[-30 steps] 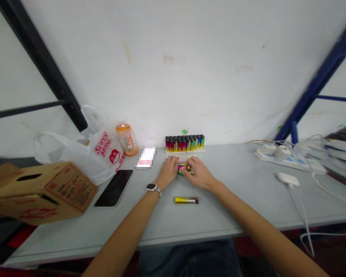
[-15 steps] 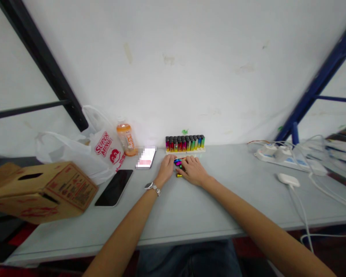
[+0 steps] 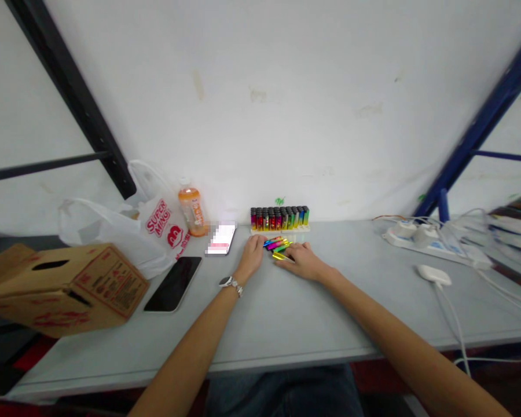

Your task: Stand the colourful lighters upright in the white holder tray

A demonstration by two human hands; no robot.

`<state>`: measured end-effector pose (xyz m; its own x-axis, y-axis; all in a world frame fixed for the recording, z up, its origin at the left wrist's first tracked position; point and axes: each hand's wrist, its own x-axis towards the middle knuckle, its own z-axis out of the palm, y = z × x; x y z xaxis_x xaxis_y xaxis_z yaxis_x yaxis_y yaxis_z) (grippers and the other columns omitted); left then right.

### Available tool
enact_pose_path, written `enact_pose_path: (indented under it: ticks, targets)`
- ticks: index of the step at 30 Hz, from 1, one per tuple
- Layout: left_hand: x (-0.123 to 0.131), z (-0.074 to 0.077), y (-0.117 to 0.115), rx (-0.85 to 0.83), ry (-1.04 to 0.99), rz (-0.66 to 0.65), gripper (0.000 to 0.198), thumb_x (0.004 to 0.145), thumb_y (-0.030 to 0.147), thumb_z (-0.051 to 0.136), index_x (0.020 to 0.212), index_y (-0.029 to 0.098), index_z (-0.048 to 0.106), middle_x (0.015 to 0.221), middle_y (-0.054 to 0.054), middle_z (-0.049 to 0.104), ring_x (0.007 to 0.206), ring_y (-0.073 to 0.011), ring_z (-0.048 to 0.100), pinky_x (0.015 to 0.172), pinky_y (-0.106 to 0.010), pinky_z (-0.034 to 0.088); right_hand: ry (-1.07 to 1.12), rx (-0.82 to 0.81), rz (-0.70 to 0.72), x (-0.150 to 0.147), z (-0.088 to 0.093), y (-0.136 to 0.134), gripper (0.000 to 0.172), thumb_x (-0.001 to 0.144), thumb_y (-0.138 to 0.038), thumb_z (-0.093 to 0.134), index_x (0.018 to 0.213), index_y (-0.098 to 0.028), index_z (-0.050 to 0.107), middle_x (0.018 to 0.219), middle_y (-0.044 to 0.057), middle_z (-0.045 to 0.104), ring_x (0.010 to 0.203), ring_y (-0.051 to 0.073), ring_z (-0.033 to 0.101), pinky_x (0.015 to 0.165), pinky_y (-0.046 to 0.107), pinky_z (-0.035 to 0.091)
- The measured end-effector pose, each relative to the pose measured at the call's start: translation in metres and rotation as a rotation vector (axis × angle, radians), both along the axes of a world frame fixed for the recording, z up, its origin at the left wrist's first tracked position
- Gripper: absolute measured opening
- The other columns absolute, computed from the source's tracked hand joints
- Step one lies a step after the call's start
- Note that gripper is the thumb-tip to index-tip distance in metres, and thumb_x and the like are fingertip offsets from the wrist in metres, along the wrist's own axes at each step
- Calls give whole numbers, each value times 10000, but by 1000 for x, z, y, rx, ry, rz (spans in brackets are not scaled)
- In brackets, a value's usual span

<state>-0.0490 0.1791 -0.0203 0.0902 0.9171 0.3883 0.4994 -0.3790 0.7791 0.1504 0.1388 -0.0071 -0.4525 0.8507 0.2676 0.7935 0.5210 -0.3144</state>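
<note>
Several loose shiny lighters (image 3: 278, 245) in blue, magenta, green and gold lie in a small bunch on the table between my hands. My left hand (image 3: 252, 253), fingers close together, grips the left end of a blue lighter (image 3: 267, 242). To the right of the bunch, my right hand (image 3: 306, 260) rests low with its fingers bent and its thumb apart, touching the lighters' ends. A gold lighter (image 3: 279, 256) lies nearest to that thumb. Just behind, rows of upright lighters (image 3: 279, 219) with black tops stand in a white tray (image 3: 304, 229).
On the left are a cardboard box (image 3: 99, 284), a white plastic bag (image 3: 108, 231), an orange drink bottle (image 3: 192, 211), a dark phone (image 3: 173, 285) and a lit phone (image 3: 222, 238). A power strip (image 3: 438, 246) and a white charger (image 3: 435, 274) with cables lie right.
My right hand has drawn back to the right, uncovering more of the loose lighters. My left hand has hardly moved. The view has shifted slightly.
</note>
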Motion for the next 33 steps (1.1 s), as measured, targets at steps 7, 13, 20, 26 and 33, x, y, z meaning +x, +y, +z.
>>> enact_pose_path:
  ticks: [7, 13, 20, 26, 33]
  targets:
    - [1, 2, 0, 9, 0, 8, 315, 997, 299, 367, 886, 180, 637, 983, -85, 676, 1006, -205, 612, 984, -370, 467, 643, -44, 22, -23, 15, 13, 395, 924, -529, 518, 819, -181, 671, 767, 28, 672, 716, 174, 548, 685, 275, 400]
    - [-1, 5, -1, 28, 30, -20, 321, 989, 299, 380, 888, 175, 658, 979, -87, 680, 1013, -217, 612, 985, -386, 470, 1078, -139, -28, -35, 10, 14, 341, 798, -498, 659, 857, -165, 701, 739, 12, 656, 654, 139, 525, 609, 250, 407]
    - [-2, 7, 0, 30, 21, -22, 332, 973, 296, 402, 886, 175, 698, 985, -80, 690, 1030, -207, 615, 1010, -379, 465, 1288, -154, -205, -26, -2, 12, 404, 753, -548, 712, 635, -188, 572, 549, -49, 462, 520, 96, 381, 513, 242, 331]
    - [-2, 5, 1, 31, 7, -13, 324, 963, 318, 421, 889, 168, 698, 975, -80, 687, 1006, -206, 623, 990, -372, 476, 1391, -265, -113, -38, 7, -2, 453, 797, -672, 589, 816, -230, 494, 611, -51, 538, 503, 112, 485, 474, 233, 399]
    - [-3, 5, -1, 53, 25, -43, 347, 973, 354, 410, 916, 177, 702, 997, -77, 694, 1007, -202, 620, 988, -364, 473, 1458, -538, -102, -43, 14, -14, 513, 783, -726, 536, 757, -214, 519, 469, -99, 342, 375, 65, 227, 364, 201, 165]
